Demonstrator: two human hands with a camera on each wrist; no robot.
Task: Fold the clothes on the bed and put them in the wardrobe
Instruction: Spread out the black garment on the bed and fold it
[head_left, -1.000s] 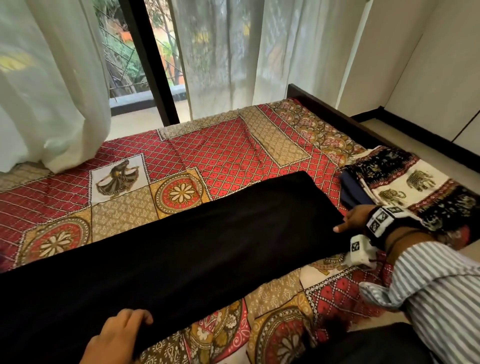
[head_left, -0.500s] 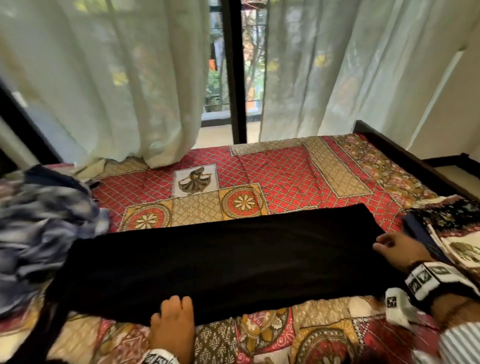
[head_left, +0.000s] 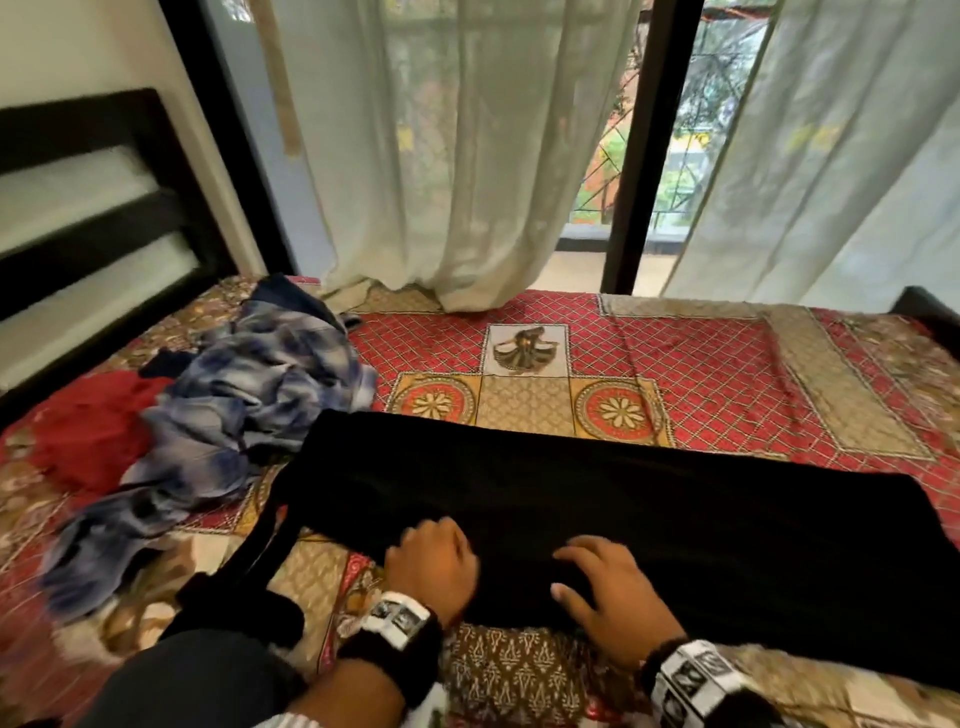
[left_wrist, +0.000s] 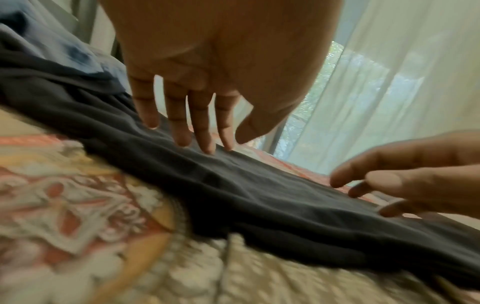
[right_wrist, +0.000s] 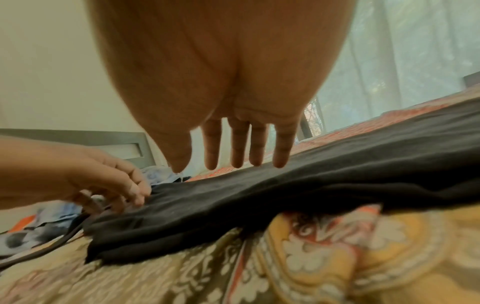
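A long black garment (head_left: 597, 514) lies flat across the patterned bed cover (head_left: 701, 384), folded into a narrow strip. My left hand (head_left: 426, 545) rests on its near edge, left of the middle. In the left wrist view the left hand's fingertips (left_wrist: 207, 148) touch the black cloth (left_wrist: 233, 185), and the fingers are fairly straight. My right hand (head_left: 587, 577) lies flat on the same edge just to the right, fingers spread. In the right wrist view my right hand (right_wrist: 233, 160) hangs straight-fingered just over the cloth (right_wrist: 311, 181). Neither hand grips anything.
A crumpled blue-and-white garment (head_left: 249, 415) and a red one (head_left: 88, 436) lie at the left end of the bed. A black strap (head_left: 254, 545) trails from the black garment's left end. A dark headboard (head_left: 78, 218) stands left; white curtains (head_left: 467, 156) hang behind.
The head view has swung left, bringing the heap of clothes and the headboard into sight. My right hand left the garment's right end and now lies beside my left hand.
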